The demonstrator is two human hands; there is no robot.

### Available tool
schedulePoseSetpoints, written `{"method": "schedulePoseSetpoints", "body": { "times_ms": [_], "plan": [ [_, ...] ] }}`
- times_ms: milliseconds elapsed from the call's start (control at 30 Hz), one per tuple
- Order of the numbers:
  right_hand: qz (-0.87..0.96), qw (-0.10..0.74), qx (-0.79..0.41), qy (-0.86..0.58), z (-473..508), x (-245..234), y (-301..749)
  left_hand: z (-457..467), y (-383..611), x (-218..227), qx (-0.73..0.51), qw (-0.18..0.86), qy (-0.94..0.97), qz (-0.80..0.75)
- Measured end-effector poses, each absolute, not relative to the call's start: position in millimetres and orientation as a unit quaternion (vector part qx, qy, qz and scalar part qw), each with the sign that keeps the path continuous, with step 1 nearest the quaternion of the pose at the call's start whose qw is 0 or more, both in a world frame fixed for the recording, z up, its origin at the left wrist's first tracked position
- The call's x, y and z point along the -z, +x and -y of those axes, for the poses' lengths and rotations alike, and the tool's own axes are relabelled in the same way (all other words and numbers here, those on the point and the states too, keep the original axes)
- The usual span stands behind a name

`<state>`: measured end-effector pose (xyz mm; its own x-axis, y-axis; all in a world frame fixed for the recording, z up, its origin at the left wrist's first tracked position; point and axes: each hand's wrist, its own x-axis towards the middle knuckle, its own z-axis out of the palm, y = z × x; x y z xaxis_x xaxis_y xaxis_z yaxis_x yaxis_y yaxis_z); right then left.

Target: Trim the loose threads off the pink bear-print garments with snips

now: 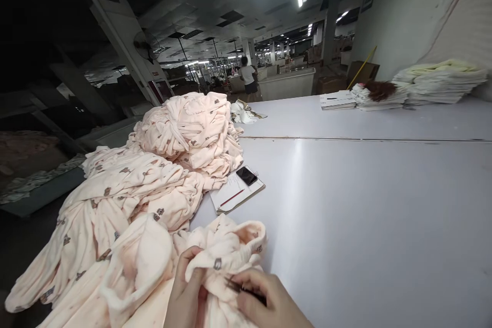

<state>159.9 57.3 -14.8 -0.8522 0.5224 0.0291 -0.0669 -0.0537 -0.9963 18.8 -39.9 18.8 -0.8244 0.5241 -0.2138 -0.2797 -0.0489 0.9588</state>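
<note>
My left hand (pixel 188 287) is closed on a pale pink fleece garment (pixel 226 246) with small grey-brown printed figures, pinching a fold of it. In my right hand (pixel 269 297) is a small dark tool with a pointed tip, which looks like thread snips (pixel 240 287); its tip is close to the cloth beside my left fingers. A rounded opening of the garment stands up beyond both hands. Left of my left hand, another pink fleece piece (pixel 142 266) shows a wide open edge.
A large heap of pink fleece garments (pixel 184 133) fills the table's left side. On the white table (pixel 365 225) lie a notepad (pixel 226 196), a red pencil (pixel 231 199) and a phone (pixel 246 176). Folded cloth stacks (pixel 438 84) stand at the back right. A person (pixel 249 77) stands far off.
</note>
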Motion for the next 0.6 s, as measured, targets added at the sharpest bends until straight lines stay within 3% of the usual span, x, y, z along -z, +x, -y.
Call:
{"method": "schedulePoseSetpoints", "body": {
  "times_ms": [100, 200, 433, 600],
  "plan": [
    [0.664, 0.304, -0.662, -0.167, -51, 18, 165, 45, 25, -20, -0.743, 0.383, 0.061, -0.545],
    [0.661, 0.375, -0.613, -0.214, -55, 10, 169, 52, 30, -18, -0.755, 0.409, 0.025, -0.512],
    [0.795, 0.321, -0.467, -0.218, -42, 6, 153, 56, 27, -12, -0.752, 0.457, 0.000, -0.476],
    [0.754, 0.322, -0.533, -0.208, -36, 17, 150, 62, 24, -6, -0.739, 0.470, 0.013, -0.482]
  ]
}}
